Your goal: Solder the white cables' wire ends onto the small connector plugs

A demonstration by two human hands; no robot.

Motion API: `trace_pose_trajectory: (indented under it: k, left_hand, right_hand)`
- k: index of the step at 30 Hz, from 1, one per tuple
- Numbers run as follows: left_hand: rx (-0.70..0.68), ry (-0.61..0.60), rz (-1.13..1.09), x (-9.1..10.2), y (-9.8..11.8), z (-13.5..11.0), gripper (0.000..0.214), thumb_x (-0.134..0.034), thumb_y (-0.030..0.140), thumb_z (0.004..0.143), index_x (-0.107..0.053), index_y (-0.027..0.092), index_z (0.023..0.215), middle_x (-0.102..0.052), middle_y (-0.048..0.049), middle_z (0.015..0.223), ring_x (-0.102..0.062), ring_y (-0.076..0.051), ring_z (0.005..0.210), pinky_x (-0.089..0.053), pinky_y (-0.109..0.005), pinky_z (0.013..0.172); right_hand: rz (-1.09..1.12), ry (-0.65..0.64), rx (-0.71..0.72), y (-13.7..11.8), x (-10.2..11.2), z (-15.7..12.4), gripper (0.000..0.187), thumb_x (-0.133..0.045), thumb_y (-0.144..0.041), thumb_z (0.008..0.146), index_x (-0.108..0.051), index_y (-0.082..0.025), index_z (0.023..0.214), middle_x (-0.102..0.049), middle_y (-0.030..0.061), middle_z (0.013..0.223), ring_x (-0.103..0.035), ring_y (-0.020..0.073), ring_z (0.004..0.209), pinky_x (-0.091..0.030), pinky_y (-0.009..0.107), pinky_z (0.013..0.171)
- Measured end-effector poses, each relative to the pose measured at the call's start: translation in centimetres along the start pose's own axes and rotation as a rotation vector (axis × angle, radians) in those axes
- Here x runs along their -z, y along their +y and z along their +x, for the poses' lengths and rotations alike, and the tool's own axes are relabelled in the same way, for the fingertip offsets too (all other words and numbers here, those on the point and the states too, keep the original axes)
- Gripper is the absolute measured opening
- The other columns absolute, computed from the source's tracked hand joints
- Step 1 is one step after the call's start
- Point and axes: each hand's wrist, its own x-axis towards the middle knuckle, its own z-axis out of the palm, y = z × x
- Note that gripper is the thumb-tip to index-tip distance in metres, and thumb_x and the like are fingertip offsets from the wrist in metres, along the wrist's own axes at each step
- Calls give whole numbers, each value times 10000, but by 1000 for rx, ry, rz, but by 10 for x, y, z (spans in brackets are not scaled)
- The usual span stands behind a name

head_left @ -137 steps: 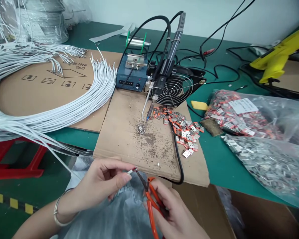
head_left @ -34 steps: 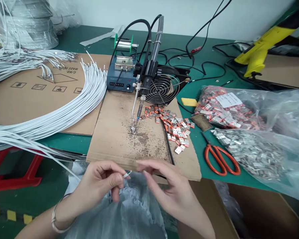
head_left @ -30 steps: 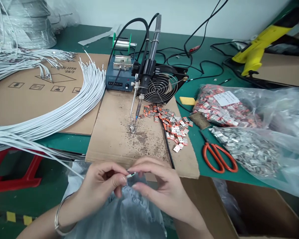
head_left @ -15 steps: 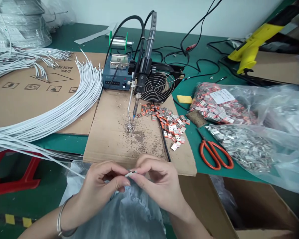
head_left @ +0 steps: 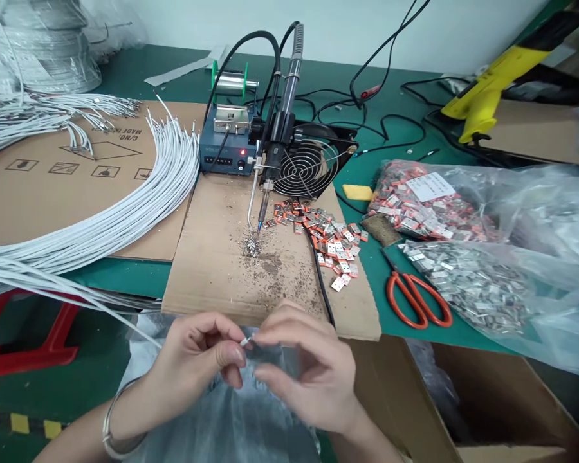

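A white cable (head_left: 139,331) runs in from the left to my left hand (head_left: 197,357), which pinches it close to its end. The short tip of the cable pokes out past the thumb and index finger. My right hand (head_left: 311,366) is beside that tip with thumb and fingers apart; the index fingertip is at the wire end, and whether it touches I cannot tell. Beyond both hands a soldering iron (head_left: 282,122) hangs tip down in a stand, over a small heap of solder bits (head_left: 251,245). Loose orange-and-silver USB connectors (head_left: 335,247) lie to its right.
A curved bundle of white cables (head_left: 139,215) lies on cardboard at the left. Behind are a blue soldering station (head_left: 226,151), a fan (head_left: 306,164) and a solder spool (head_left: 229,80). Orange-handled scissors (head_left: 417,301) and bags of connectors (head_left: 429,199) and metal parts (head_left: 473,283) are at right.
My right thumb has come away from the cable end and the right fingers have spread. My left hand keeps its pinch, shifted slightly left. The station's red light now shows.
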Motion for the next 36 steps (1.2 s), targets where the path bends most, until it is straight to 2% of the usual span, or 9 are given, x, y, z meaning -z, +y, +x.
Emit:
trace_pose_trajectory:
  k: [3, 7, 14, 19, 23, 28, 32, 34, 36]
  left_hand:
    - [25, -73, 39, 5, -1, 0, 310, -748, 399, 646, -635, 110, 652, -630, 15, 505, -594, -78, 400, -448, -140, 426]
    - [63, -143, 122, 5, -1, 2, 353, -711, 446, 675, -617, 109, 628, -611, 6, 516, -574, -84, 395, -433, -163, 423]
    - [92, -152, 155, 3, -2, 4, 368, -699, 469, 679, -604, 115, 647, -599, 8, 523, -556, -75, 392, -405, -154, 413]
    - [88, -329, 10, -2, -1, 6, 338, -711, 427, 693, -586, 120, 630, -615, 0, 526, -572, -70, 401, -411, -127, 398]
    - [86, -432, -62, -3, 1, 7, 300, -719, 393, 700, -600, 124, 643, -631, -3, 538, -584, -72, 400, -429, -126, 398]
    - [-29, -336, -5, -4, 4, 5, 234, -704, 344, 729, -628, 132, 666, -632, -1, 560, -605, -84, 432, -457, -148, 438]
    - [-141, -202, 112, -5, 5, 1, 195, -725, 298, 711, -647, 128, 657, -623, -10, 570, -595, -98, 433, -461, -174, 437]
    - [-165, -97, 146, -5, 5, 0, 182, -737, 289, 696, -650, 132, 665, -605, 5, 542, -572, -87, 405, -449, -166, 417]
    - [-184, -24, 164, -4, 5, -1, 166, -741, 279, 690, -652, 139, 681, -588, 22, 529, -551, -71, 386, -436, -151, 403]
  right_hand:
    - [99, -123, -120, -3, 11, 7, 187, -680, -83, 726, -683, -184, 884, -665, 25, 680, -574, 150, 624, -445, 296, 602]
    - [78, -194, -132, -5, 13, 13, 91, -666, -94, 754, -699, -164, 803, -667, 29, 638, -561, 132, 583, -435, 265, 554]
    - [5, -311, -157, -6, 20, 18, 73, -646, -118, 774, -703, -161, 758, -612, 11, 589, -518, 108, 507, -384, 227, 458]
    - [453, -50, -66, 1, 6, 13, 94, -696, -144, 728, -739, -214, 774, -575, 1, 526, -484, 110, 444, -370, 240, 433]
    - [675, 100, -103, 2, -17, 6, 56, -709, -288, 734, -749, -282, 772, -489, -20, 468, -431, 115, 422, -340, 253, 419]
    - [803, 342, -211, 1, -44, 3, 199, -694, -396, 717, -656, -263, 573, -343, -39, 446, -357, 115, 386, -315, 242, 361]
    - [897, 509, -213, 5, -34, 5, 173, -656, -382, 760, -615, -270, 635, -243, -62, 476, -252, 108, 406, -281, 228, 380]
    - [708, 453, -198, 6, -18, 4, 115, -636, -328, 791, -648, -257, 701, -349, -41, 517, -339, 117, 465, -319, 244, 441]
    - [426, 276, -211, 5, -1, 4, 30, -659, -250, 779, -685, -237, 776, -497, -5, 595, -444, 137, 559, -360, 263, 506]
